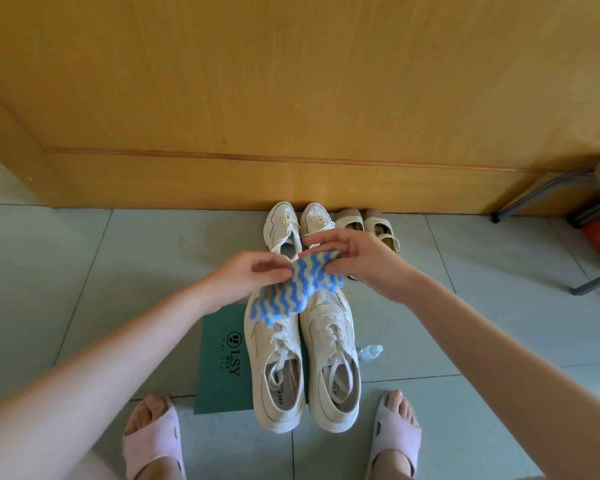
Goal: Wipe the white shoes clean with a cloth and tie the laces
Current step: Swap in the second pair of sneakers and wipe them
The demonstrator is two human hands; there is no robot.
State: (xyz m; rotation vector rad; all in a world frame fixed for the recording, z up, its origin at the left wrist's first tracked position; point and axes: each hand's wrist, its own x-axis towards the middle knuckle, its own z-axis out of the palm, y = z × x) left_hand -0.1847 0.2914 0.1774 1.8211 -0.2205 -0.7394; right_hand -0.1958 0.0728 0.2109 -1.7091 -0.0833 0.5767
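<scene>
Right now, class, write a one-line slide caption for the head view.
A person's left hand and right hand hold a blue-and-white cloth over the white shoes.

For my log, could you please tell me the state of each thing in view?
Cloth: bunched, held in air.
Left hand: pinches cloth.
Right hand: pinches cloth.
Near white shoes: upright, laces untied.
Bottle: lying on its side.
Far sneakers: upright, side by side.

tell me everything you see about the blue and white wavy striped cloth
The blue and white wavy-striped cloth looks soft and thin. It is crumpled and held in the air, the left hand pinching its upper left edge and the right hand its upper right. It hangs over the toes of the near white lace-up shoes.
</scene>
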